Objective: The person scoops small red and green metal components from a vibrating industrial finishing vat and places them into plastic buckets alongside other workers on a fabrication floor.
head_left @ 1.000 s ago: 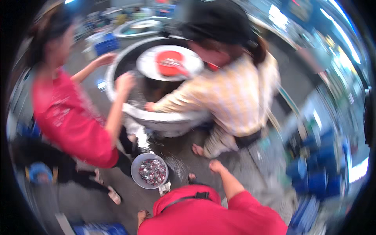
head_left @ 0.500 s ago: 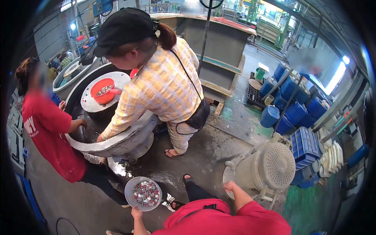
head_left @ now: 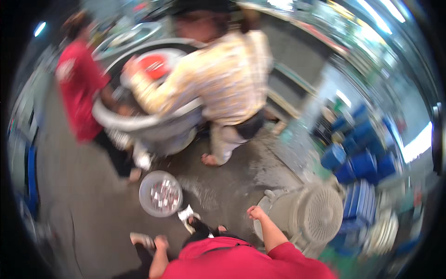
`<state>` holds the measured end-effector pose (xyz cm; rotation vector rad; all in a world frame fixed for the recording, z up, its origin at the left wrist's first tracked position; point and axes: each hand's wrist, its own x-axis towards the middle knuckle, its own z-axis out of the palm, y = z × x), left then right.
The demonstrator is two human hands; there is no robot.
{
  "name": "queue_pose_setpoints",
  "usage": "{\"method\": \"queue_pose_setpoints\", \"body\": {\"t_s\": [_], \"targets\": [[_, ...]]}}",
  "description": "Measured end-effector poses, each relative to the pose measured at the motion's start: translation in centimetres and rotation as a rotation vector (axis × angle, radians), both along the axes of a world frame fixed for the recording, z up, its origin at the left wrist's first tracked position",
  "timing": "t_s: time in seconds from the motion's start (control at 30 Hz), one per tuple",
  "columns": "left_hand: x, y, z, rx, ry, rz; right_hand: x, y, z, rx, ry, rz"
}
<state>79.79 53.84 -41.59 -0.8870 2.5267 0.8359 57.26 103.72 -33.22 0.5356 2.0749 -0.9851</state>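
Observation:
My left hand hangs low, a short way from a round grey basin; the two do not touch. Motion blur hides how its fingers are set. The basin holds many small shiny pieces, silvery and reddish, and appears to stand on the floor. My right hand is held out in front of me with its fingers curled in, and nothing shows in it. It is nearest to a round, dirty beige machine with a perforated lid.
A person in yellow plaid and a person in red bend over a large round tub. A red bowl sits at its centre. Blue drums and blue crates stand at the right. The floor looks wet.
My left hand was at the basin's rim and is now apart from it. My right hand is farther from the machine's lid. The plaid-clothed person's arm has risen to the red bowl. My view has shifted.

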Motion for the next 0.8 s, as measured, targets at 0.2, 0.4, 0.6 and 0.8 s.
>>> {"method": "queue_pose_setpoints", "body": {"t_s": [0.2, 0.4, 0.6, 0.8], "targets": [[1.4, 0.0, 9.6, 0.009, 0.146, 0.38, 0.0, -0.5, 1.6, 0.054, -0.07, 0.086], [12.2, -3.2, 10.8, 0.141, -0.038, 0.964, 1.2, -11.1, 0.4, 0.281, -0.326, 0.489], [23.0, -13.9, 10.2, 0.927, 0.583, 1.574, -1.9, -35.8, -5.6, 0.136, -0.29, 0.857], [17.7, -34.8, 21.9, 1.4, 1.545, 1.433, 2.3, -63.3, 0.2, -0.177, -0.158, 0.867]]}}
